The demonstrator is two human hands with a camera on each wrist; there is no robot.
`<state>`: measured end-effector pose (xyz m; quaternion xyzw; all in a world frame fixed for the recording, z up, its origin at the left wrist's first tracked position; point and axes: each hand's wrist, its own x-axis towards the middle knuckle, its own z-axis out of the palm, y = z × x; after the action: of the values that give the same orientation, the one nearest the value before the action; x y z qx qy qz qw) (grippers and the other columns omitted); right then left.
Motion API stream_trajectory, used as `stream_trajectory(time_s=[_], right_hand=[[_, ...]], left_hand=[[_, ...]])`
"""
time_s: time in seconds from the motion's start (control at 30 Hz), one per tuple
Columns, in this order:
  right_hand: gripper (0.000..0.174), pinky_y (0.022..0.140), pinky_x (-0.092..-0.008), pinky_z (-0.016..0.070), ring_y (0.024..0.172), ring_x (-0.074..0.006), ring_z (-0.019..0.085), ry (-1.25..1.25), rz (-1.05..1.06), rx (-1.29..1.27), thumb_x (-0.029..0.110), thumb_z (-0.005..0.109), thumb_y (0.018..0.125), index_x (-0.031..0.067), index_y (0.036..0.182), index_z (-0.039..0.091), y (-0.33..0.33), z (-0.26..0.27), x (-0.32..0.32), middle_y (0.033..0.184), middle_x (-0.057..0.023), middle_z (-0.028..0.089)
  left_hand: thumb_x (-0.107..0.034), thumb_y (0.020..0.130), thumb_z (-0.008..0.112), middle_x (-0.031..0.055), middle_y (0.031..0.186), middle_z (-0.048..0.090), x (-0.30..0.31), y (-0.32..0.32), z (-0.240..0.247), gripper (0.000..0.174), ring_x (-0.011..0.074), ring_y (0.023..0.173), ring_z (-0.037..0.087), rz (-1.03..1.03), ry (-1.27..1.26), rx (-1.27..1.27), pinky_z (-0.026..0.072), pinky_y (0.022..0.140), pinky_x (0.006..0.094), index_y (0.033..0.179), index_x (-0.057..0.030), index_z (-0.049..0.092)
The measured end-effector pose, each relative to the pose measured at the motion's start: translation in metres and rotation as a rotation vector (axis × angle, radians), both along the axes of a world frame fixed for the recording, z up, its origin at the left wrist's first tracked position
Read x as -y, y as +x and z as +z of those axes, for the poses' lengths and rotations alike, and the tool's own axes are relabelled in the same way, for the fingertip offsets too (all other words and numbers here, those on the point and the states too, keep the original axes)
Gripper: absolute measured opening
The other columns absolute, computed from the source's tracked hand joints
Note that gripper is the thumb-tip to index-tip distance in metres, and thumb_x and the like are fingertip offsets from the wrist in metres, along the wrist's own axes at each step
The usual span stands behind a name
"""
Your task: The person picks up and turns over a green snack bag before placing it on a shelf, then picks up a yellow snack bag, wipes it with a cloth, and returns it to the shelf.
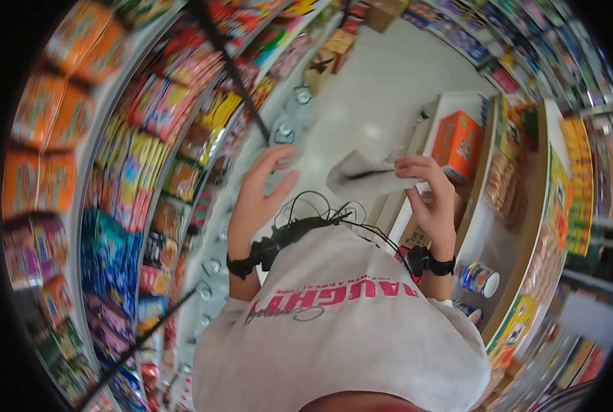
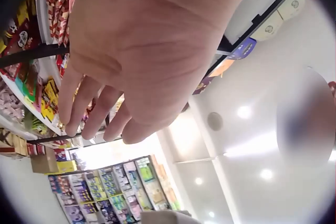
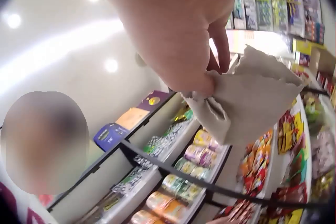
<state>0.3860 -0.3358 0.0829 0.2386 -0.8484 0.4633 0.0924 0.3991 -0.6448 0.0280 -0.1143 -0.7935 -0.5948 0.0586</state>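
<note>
My right hand (image 1: 437, 196) pinches one edge of a limp grey cloth (image 1: 368, 180), raised in front of the body. In the right wrist view the cloth (image 3: 257, 98) hangs creased, its wavy edge spread out from between thumb and fingers. My left hand (image 1: 253, 192) is in the air to the left of the cloth, apart from it, holding nothing. The left wrist view shows its palm (image 2: 147, 50) with the fingers loosely extended.
Shelves of snack packets (image 1: 148, 165) line the left side. On the right stands a low white shelf unit (image 1: 543, 151) with an orange box (image 1: 457, 144) and a can (image 1: 480, 279). Plastic bottles (image 1: 294, 113) stand along the floor at the left shelf. Dark rails (image 1: 231, 65) run in front of the left shelves.
</note>
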Motion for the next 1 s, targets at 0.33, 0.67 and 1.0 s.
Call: stream_trajectory(time_s=[0.33, 0.67, 1.0], right_hand=[[0.035, 0.097, -0.0410, 0.0489, 0.115, -0.0318, 0.060, 0.049, 0.404, 0.075, -0.011, 0.065, 0.068, 0.0047, 0.099, 0.066, -0.023, -0.010, 0.086, 0.119, -0.0105, 0.064], [0.034, 0.103, -0.0407, 0.0463, 0.124, -0.0347, 0.055, 0.269, 0.664, 0.141, 0.002, 0.070, 0.082, 0.0059, 0.116, 0.064, -0.098, -0.029, 0.056, 0.133, -0.0134, 0.057], [0.068, 0.105, -0.0405, 0.0441, 0.125, -0.0351, 0.056, 0.095, 0.772, 0.176, 0.024, 0.084, 0.079, 0.0006, 0.135, 0.053, -0.170, -0.043, 0.024, 0.132, -0.0222, 0.058]], left_hand=[[-0.009, 0.084, 0.077, 0.0074, 0.103, 0.068, 0.040, 0.024, -0.027, 0.036, 0.0149, 0.094, 0.062, -0.045, -0.076, 0.043, 0.0496, 0.079, 0.0282, 0.118, -0.0013, 0.065], [-0.021, 0.104, 0.058, -0.0020, 0.079, 0.061, 0.017, 0.013, -0.011, 0.018, 0.0014, 0.067, 0.047, 0.795, 0.427, 0.060, 0.0366, 0.057, 0.0198, 0.105, -0.0029, 0.056], [-0.006, 0.095, 0.067, 0.0018, 0.099, 0.069, -0.073, -0.003, 0.039, 0.012, 0.0064, 0.089, 0.060, 0.785, 0.085, -0.071, 0.0477, 0.079, 0.0230, 0.105, -0.0004, 0.064]])
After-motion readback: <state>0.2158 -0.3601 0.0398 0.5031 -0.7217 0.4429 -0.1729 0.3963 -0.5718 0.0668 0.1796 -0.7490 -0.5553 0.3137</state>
